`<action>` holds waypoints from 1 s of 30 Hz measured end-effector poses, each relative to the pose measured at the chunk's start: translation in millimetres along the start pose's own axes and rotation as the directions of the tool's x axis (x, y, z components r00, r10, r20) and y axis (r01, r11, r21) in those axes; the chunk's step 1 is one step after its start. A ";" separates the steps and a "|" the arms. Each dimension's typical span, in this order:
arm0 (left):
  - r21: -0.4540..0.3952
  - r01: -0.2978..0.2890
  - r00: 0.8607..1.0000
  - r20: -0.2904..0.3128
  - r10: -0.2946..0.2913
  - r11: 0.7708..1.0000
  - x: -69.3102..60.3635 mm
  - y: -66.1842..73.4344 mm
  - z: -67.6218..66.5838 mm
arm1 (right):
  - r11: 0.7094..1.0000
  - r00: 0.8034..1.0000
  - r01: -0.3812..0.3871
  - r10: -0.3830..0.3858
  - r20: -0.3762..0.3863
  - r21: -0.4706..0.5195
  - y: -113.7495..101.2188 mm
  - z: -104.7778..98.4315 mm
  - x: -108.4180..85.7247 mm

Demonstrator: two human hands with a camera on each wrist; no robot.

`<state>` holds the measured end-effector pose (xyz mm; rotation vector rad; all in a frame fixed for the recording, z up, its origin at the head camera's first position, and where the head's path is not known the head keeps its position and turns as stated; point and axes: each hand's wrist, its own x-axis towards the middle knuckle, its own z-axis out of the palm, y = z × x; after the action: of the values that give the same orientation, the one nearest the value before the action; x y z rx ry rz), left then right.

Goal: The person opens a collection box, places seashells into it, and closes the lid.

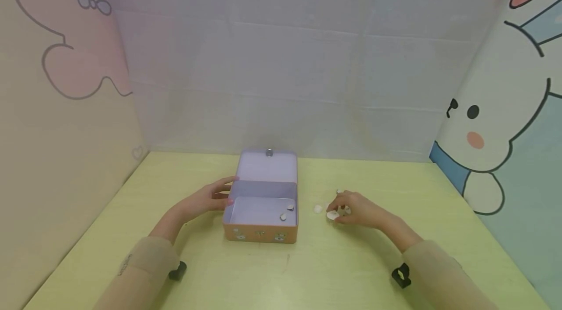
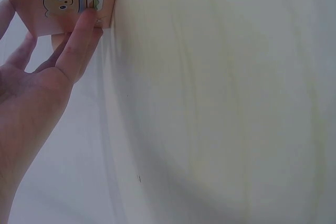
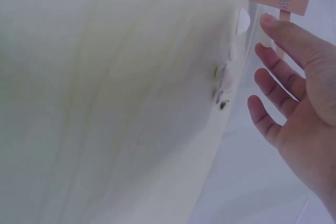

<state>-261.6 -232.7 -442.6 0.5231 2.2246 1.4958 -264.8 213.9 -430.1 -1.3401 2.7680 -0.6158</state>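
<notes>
My left hand (image 1: 204,198) rests against the left side of an open hinged tin box (image 1: 261,233) with a lilac inside. In the left wrist view, its fingers (image 2: 84,38) lie fairly straight along the orange wall with a bear picture. Inside the tin are two small pale shells (image 1: 283,216), toward its right side. To the right of the tin, my right hand (image 1: 357,210) pinches a white shell (image 1: 332,215) between thumb and forefinger, seen as a pale shell (image 3: 266,38) in the right wrist view. The other right fingers are loosely bent.
Several more shells lie on the table around the right hand, among them a flat white one (image 1: 318,209). The tin's lid (image 1: 267,166) leans back, with a metal clasp (image 1: 270,152) at its edge. Cloth walls with cartoon animals enclose the yellow table (image 1: 246,280).
</notes>
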 end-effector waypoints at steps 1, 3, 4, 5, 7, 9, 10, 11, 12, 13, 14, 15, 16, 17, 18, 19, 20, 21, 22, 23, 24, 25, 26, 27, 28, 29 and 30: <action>0.001 -0.002 1.000 0.001 0.002 1.000 -0.1 0.5 0.1 | 1.000 1.000 -0.002 0.002 0.005 0.000 -1.1 -1.6 0.3; 0.000 -0.010 1.000 0.004 0.010 1.000 -0.3 1.1 0.3 | 1.000 1.000 0.000 0.000 0.010 0.001 -3.3 -4.7 0.6; 0.000 -0.014 1.000 0.005 0.014 1.000 -0.4 1.3 0.3 | 1.000 1.000 0.001 -0.001 0.012 0.003 -4.5 -6.2 0.8; -0.001 -0.019 1.000 0.006 0.019 1.000 -0.4 1.4 0.3 | 1.000 1.000 0.003 -0.003 0.011 0.007 -5.8 -7.8 1.2; -0.005 -0.021 1.000 0.009 0.021 1.000 -0.4 2.1 0.5 | 1.000 1.000 0.003 -0.003 0.007 0.018 -8.8 -11.1 1.9; -0.009 -0.023 1.000 0.011 0.023 1.000 -0.3 2.0 0.5 | 1.000 1.000 -0.001 0.001 0.001 0.025 -11.8 -14.3 3.1; -0.008 -0.024 1.000 0.012 0.024 1.000 -0.3 2.1 0.5 | 1.000 1.000 -0.004 0.004 -0.002 0.029 -13.3 -16.1 3.5; -0.007 -0.025 1.000 0.013 0.025 1.000 -0.4 2.2 0.5 | 1.000 1.000 -0.003 0.003 -0.007 0.031 -14.7 -17.6 3.9; -0.006 -0.025 1.000 0.014 0.026 1.000 -0.5 2.3 0.6 | 0.999 1.000 -0.001 0.001 -0.013 0.032 -15.9 -19.1 4.4; -0.007 -0.023 1.000 0.013 0.023 1.000 -0.6 2.3 0.5 | 0.999 1.000 0.001 0.000 -0.019 0.032 -17.3 -20.7 4.7; -0.006 -0.022 1.000 0.011 0.022 1.000 -0.8 2.5 0.5 | 1.000 1.000 0.003 -0.002 -0.026 0.031 -18.7 -22.2 5.0; -0.005 -0.021 1.000 0.011 0.021 1.000 -1.0 2.8 0.5 | 0.999 0.999 0.006 -0.005 -0.034 0.032 -20.2 -23.7 5.2; -0.003 -0.021 1.000 0.012 0.021 1.000 -1.2 3.3 0.6 | 0.999 0.999 0.009 -0.007 -0.041 0.034 -21.7 -25.2 5.5; -0.003 -0.020 1.000 0.011 0.020 1.000 -1.4 3.6 0.7 | 0.999 0.999 0.011 -0.009 -0.049 0.035 -23.3 -26.5 6.0; -0.003 -0.020 1.000 0.012 0.020 1.000 -1.5 3.9 0.7 | 0.999 0.998 0.011 -0.009 -0.054 0.038 -25.2 -27.9 6.5; -0.004 -0.018 1.000 0.010 0.018 1.000 -1.5 4.1 0.9 | 0.999 0.998 0.009 -0.007 -0.059 0.042 -27.0 -29.1 7.0; -0.002 -0.022 1.000 0.011 0.022 1.000 -1.7 4.2 1.0 | 0.999 0.998 0.007 -0.004 -0.063 0.046 -28.7 -30.0 7.8; -0.002 -0.019 1.000 0.010 0.019 1.000 -1.6 4.2 1.0 | 0.999 0.998 0.005 -0.001 -0.067 0.050 -30.4 -30.9 8.6; -0.002 -0.017 1.000 0.008 0.017 1.000 -1.6 4.3 1.0 | 0.999 0.997 0.001 0.002 -0.071 0.054 -32.1 -31.6 9.6; -0.004 -0.016 1.000 0.007 0.016 1.000 -1.6 4.2 1.1 | 0.998 0.997 0.000 0.004 -0.076 0.056 -34.1 -32.5 10.6; -0.002 -0.020 1.000 0.007 0.020 1.000 -1.7 4.1 1.0 | 0.998 0.997 -0.001 0.005 -0.083 0.057 -35.8 -32.9 11.7; 0.000 -0.023 1.000 0.006 0.023 1.000 -1.8 3.9 0.9 | 0.998 0.996 -0.002 0.007 -0.089 0.056 -37.3 -33.2 12.9; 0.001 -0.024 1.000 0.006 0.024 1.000 -1.7 3.5 0.8 | 0.999 0.995 0.000 0.006 -0.097 0.054 -38.7 -33.1 14.2; 0.000 -0.022 1.000 0.006 0.022 1.000 -1.5 3.4 0.8 | 0.999 0.995 -0.001 0.007 -0.103 0.051 -40.4 -33.2 15.4; 0.000 -0.026 1.000 0.007 0.026 1.000 -1.4 3.0 0.6 | 0.999 0.994 -0.001 0.006 -0.109 0.047 -41.5 -32.7 16.8; 0.001 -0.029 1.000 0.009 0.029 1.000 -1.2 2.4 0.5 | 0.999 0.993 0.001 0.005 -0.114 0.049 -43.0 -32.1 18.3; 0.001 -0.031 0.999 0.008 0.031 1.000 -1.1 1.9 0.4 | 0.999 0.993 0.002 0.004 -0.119 0.049 -44.1 -31.1 19.9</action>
<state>-260.4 -232.3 -440.8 0.5659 2.2215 1.5051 -249.5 184.9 -382.8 -1.3347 2.8240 -0.7837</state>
